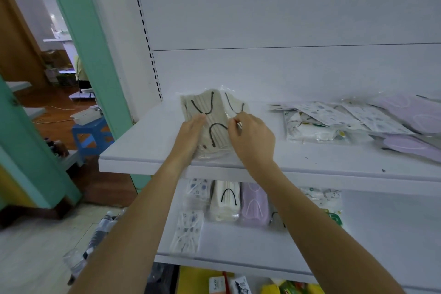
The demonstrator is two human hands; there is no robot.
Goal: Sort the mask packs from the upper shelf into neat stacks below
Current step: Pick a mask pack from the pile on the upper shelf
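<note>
Cream mask packs with black ear loops point(210, 112) lie in clear bags at the left of the upper shelf point(148, 150). My left hand point(191, 133) rests flat on their left side with straight fingers. My right hand point(250, 136) pinches the plastic at their right edge. A loose pile of patterned packs point(334, 117) and lilac packs point(410, 126) covers the right of that shelf. On the lower shelf point(238, 246) stand stacks: blue-patterned point(191, 222), cream point(225, 200), lilac point(254, 205), and green-printed point(327, 200).
The white back panel rises behind the shelves. A green door frame point(90, 55) stands to the left, with a blue stool point(91, 133) beyond it. Yellow and other goods point(214, 281) sit on the bottom level. Plastic-wrapped bottles point(95, 241) lie on the floor at left.
</note>
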